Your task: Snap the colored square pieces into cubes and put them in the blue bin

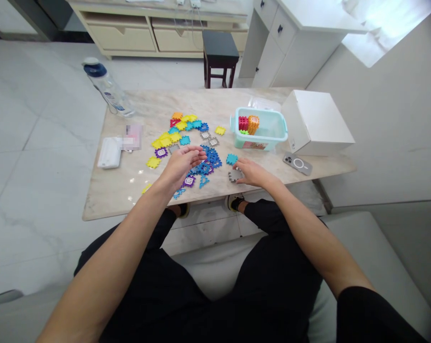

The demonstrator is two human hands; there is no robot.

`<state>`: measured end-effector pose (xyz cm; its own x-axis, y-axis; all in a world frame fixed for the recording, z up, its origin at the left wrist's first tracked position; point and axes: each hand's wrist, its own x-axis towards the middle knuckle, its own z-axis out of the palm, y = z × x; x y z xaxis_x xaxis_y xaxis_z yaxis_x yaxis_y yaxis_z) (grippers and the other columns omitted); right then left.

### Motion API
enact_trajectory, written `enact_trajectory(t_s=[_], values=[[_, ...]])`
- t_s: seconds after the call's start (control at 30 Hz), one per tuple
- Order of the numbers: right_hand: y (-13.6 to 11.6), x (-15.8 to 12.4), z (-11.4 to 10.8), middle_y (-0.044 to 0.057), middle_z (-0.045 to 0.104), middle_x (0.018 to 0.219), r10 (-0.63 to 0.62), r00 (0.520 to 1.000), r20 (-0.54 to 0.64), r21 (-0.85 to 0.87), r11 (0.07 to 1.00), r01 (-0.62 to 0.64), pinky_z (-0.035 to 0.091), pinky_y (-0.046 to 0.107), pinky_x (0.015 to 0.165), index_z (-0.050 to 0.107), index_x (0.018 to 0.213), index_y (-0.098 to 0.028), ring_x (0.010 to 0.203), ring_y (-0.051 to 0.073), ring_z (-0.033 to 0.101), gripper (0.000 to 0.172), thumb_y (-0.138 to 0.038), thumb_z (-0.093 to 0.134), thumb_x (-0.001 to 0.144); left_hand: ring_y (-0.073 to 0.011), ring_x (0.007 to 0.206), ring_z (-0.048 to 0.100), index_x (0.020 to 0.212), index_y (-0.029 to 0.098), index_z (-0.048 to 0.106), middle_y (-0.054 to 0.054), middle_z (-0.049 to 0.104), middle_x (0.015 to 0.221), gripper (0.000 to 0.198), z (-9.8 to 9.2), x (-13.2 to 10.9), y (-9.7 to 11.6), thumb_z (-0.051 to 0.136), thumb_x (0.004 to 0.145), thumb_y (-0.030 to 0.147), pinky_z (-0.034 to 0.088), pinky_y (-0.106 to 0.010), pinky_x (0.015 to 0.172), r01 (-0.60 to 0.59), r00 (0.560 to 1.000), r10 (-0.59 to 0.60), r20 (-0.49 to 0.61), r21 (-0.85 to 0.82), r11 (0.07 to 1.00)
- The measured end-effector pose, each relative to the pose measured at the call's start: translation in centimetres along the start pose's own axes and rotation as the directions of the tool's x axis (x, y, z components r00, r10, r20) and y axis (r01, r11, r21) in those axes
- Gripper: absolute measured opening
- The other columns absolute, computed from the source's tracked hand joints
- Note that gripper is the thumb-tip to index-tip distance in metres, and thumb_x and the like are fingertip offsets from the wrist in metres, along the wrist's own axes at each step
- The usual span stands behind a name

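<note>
Several flat plastic puzzle pieces (181, 136) in yellow, blue, purple, orange and grey lie scattered on the marble table (111, 195). My left hand (181, 164) hovers over the blue and purple pieces (206, 164), fingers curled loosely with nothing visible in them. My right hand (249, 172) rests on the table, its fingertips pinching a grey piece (233, 176). A teal piece (231, 158) lies just beyond that hand. A mint plastic tub (272, 136) holds a red and an orange assembled block.
A water bottle (108, 90) lies at the table's far left, beside a white pouch (109, 152). A white box (317, 121) and a phone (297, 163) sit on the right. A dark stool (220, 52) stands behind the table. My knees are under the near edge.
</note>
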<state>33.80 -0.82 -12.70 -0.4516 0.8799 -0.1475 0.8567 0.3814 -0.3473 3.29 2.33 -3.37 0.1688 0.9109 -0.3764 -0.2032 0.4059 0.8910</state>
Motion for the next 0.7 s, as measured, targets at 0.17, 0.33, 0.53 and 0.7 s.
enact_trajectory(t_s=[0.17, 0.33, 0.53, 0.7], values=[[-0.73, 0.21, -0.42, 0.018, 0.074, 0.141, 0.029, 0.999, 0.031, -0.031, 0.999, -0.028, 0.058, 0.049, 0.114, 0.072, 0.135, -0.019, 0.133, 0.037, 0.071, 0.057, -0.025, 0.099, 0.086, -0.0134, 0.089, 0.080, 0.100, 0.013, 0.078, -0.008, 0.082, 0.097, 0.013, 0.06, -0.13, 0.18, 0.070, 0.093, 0.006, 0.060, -0.023, 0.088, 0.000, 1.000, -0.001, 0.019, 0.032, 0.999], [-0.78, 0.16, -0.34, 0.018, 0.076, 0.139, 0.091, 0.994, 0.064, -0.094, 0.992, -0.085, 0.059, 0.046, 0.109, 0.070, 0.137, -0.018, 0.130, 0.037, 0.073, 0.056, -0.029, 0.098, 0.089, -0.0141, 0.089, 0.081, 0.100, 0.014, 0.077, -0.009, 0.083, 0.097, 0.011, 0.11, -0.24, 0.28, 0.070, 0.094, 0.007, 0.060, -0.022, 0.085, 0.000, 1.000, -0.001, 0.021, 0.033, 0.999], [-0.65, 0.32, -0.11, 0.018, 0.078, 0.136, 0.111, 0.990, 0.085, -0.106, 0.989, -0.102, 0.059, 0.044, 0.106, 0.070, 0.136, -0.019, 0.126, 0.036, 0.074, 0.056, -0.031, 0.098, 0.090, -0.0154, 0.090, 0.082, 0.102, 0.014, 0.077, -0.009, 0.084, 0.099, 0.009, 0.03, -0.33, 0.36, 0.073, 0.094, 0.010, 0.061, -0.024, 0.085, 0.013, 1.000, -0.014, 0.024, 0.031, 0.999], [-0.85, 0.42, -0.07, 0.020, 0.078, 0.135, 0.122, 0.989, 0.081, -0.122, 0.986, -0.112, 0.060, 0.045, 0.104, 0.069, 0.138, -0.017, 0.124, 0.038, 0.075, 0.057, -0.032, 0.098, 0.091, -0.0165, 0.091, 0.083, 0.103, 0.014, 0.076, -0.009, 0.085, 0.099, 0.010, -0.03, -0.30, 0.33, 0.073, 0.095, 0.011, 0.061, -0.024, 0.082, 0.015, 1.000, -0.015, 0.022, 0.041, 0.999]])
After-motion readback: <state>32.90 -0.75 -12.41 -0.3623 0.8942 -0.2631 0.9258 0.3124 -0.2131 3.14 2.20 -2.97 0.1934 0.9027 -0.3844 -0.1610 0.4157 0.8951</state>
